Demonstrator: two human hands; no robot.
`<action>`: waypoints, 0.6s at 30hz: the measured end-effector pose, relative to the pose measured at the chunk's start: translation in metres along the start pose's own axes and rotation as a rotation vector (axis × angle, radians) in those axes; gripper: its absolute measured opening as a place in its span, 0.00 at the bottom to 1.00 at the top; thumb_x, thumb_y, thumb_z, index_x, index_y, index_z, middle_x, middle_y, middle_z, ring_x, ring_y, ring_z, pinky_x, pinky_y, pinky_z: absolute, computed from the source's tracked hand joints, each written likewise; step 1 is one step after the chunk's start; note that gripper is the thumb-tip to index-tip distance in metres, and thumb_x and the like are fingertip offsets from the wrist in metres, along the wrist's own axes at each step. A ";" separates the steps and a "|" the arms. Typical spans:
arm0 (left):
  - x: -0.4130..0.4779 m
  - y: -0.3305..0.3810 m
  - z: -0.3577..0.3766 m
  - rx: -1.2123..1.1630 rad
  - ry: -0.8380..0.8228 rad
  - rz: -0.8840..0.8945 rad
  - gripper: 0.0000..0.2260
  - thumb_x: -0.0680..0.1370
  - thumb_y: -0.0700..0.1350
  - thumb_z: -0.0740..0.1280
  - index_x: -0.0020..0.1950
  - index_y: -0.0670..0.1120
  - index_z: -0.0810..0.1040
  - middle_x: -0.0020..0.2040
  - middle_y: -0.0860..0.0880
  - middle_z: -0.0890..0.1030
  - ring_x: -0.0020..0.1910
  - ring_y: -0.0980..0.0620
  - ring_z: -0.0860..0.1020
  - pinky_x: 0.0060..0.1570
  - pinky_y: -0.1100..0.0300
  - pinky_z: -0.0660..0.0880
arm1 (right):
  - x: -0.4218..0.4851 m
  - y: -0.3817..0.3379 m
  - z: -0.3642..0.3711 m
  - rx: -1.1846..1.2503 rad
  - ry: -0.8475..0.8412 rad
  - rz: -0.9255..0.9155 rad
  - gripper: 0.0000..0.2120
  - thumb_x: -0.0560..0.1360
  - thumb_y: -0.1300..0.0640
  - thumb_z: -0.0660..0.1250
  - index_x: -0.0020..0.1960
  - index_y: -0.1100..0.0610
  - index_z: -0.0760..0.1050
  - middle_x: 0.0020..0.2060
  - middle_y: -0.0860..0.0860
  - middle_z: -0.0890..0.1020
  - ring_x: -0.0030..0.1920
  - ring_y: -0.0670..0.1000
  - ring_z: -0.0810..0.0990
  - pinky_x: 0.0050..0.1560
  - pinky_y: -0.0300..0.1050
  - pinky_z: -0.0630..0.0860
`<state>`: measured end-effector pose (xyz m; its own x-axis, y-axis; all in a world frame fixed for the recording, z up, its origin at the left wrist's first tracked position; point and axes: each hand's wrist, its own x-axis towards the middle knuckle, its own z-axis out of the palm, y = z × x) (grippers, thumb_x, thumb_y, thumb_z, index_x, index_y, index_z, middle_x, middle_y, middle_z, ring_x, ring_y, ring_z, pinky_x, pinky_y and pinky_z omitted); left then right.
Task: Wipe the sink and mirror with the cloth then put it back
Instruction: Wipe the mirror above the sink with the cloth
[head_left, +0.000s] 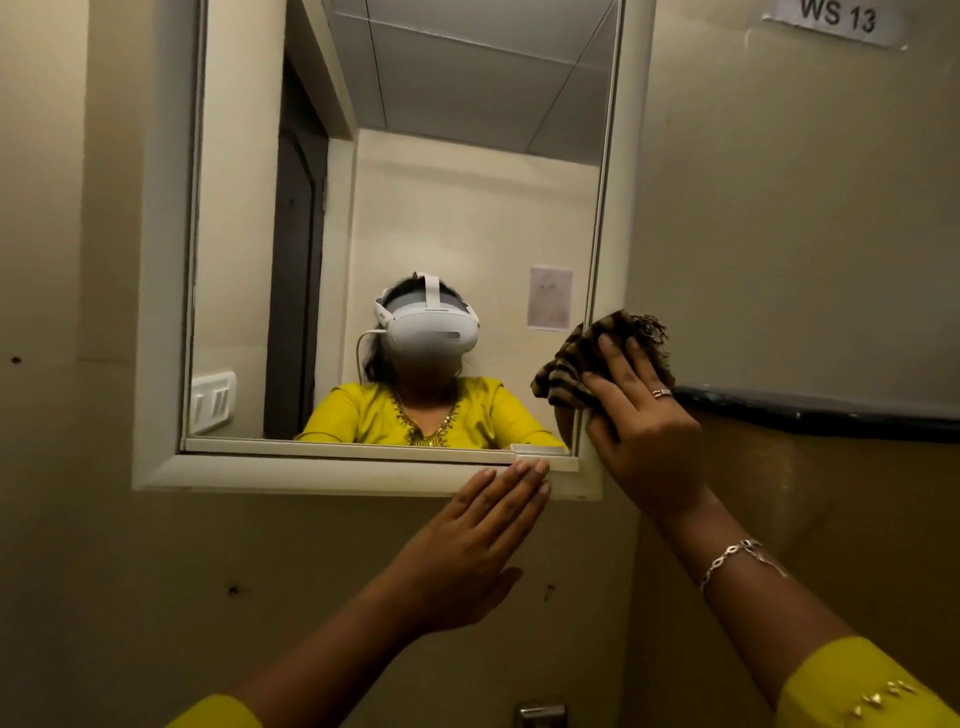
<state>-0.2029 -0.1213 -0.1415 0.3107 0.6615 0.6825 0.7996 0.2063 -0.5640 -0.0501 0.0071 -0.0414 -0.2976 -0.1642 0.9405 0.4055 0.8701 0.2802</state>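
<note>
Cloth (582, 364) under right-hand fingers (618, 364), against mirror frame (608, 291).

Dim, warm yellowish light; soft focus throughout. Wide-angle bending at edges. Mirror (415, 182) reflection brighter than surrounding wall (779, 208).

head view, close, facing mirror (395, 208)
</note>
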 end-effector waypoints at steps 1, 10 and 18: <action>0.000 -0.001 -0.003 -0.009 -0.009 0.003 0.34 0.76 0.55 0.58 0.75 0.41 0.48 0.77 0.42 0.47 0.75 0.44 0.48 0.72 0.51 0.49 | 0.002 -0.004 -0.002 0.004 -0.015 0.057 0.15 0.74 0.57 0.58 0.53 0.62 0.79 0.61 0.62 0.77 0.60 0.65 0.75 0.48 0.55 0.79; -0.001 -0.003 -0.026 -0.021 0.052 0.029 0.30 0.75 0.55 0.55 0.73 0.41 0.56 0.73 0.40 0.61 0.74 0.44 0.50 0.72 0.51 0.51 | 0.027 -0.009 -0.057 0.378 -0.067 0.778 0.08 0.78 0.61 0.58 0.51 0.63 0.74 0.35 0.56 0.76 0.29 0.49 0.73 0.24 0.31 0.67; 0.047 -0.020 -0.107 -0.720 0.459 -0.248 0.23 0.75 0.48 0.63 0.65 0.36 0.70 0.61 0.41 0.76 0.63 0.64 0.63 0.62 0.78 0.56 | 0.031 -0.032 -0.110 1.044 -0.527 0.955 0.08 0.76 0.62 0.60 0.46 0.56 0.78 0.39 0.53 0.84 0.41 0.51 0.83 0.43 0.44 0.79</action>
<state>-0.1497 -0.1715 -0.0486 0.1372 0.2720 0.9525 0.9525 -0.3001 -0.0515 0.0231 -0.0767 0.0001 -0.6438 0.6212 0.4468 -0.0907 0.5178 -0.8507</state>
